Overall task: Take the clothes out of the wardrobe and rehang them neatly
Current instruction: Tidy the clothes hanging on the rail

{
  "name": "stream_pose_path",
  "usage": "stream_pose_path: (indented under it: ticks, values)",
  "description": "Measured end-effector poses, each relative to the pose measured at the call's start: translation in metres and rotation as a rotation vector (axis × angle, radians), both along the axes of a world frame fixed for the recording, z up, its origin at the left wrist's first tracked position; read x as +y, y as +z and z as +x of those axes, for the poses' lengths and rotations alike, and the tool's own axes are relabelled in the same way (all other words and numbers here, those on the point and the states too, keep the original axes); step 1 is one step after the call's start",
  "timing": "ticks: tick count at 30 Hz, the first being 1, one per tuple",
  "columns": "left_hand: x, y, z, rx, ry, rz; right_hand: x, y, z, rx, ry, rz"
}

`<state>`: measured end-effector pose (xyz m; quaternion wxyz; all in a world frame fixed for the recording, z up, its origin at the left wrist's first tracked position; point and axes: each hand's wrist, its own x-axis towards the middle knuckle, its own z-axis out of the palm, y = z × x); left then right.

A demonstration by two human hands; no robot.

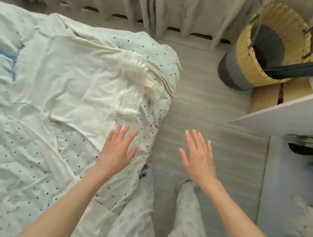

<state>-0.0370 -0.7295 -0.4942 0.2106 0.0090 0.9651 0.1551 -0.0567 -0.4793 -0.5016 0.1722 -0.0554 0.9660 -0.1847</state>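
hands: left hand (pixel 117 149) flat, perhaps touching cream garment (pixel 77 71); right hand (pixel 198 157) spread.

Cream garment (pixel 76 78) on the bed: thin woven cloth, matt, heavily creased; a knitted or crocheted open-texture panel (pixel 132 99) is seen at its edge. Bedcover (pixel 17 163) beneath: soft matt fabric, dotted print, wrinkled. Curtains (pixel 188 10): matt cloth, pleated. Floor (pixel 212 141): smooth, low-sheen, wood-grain look; actual material cannot be told. Basket (pixel 250 56): coarse woven straw-like fibre, rough, with a dark matt fabric lining. Wardrobe panel (pixel 287 113): smooth, matt white board. Trousers (pixel 185 214): pale textured fabric, pattern blurred.
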Motion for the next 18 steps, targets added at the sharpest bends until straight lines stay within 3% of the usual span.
stream_pose_path:
  ticks: [11, 18]
  values:
    - [-0.132, -0.007, 0.024, -0.035, 0.429, 0.016, -0.166, -0.001, -0.080, -0.050, 0.438, 0.007]
    - [-0.215, -0.029, -0.011, -0.041, 0.613, 0.007, -0.275, -0.010, -0.174, -0.005, 0.680, 0.009]
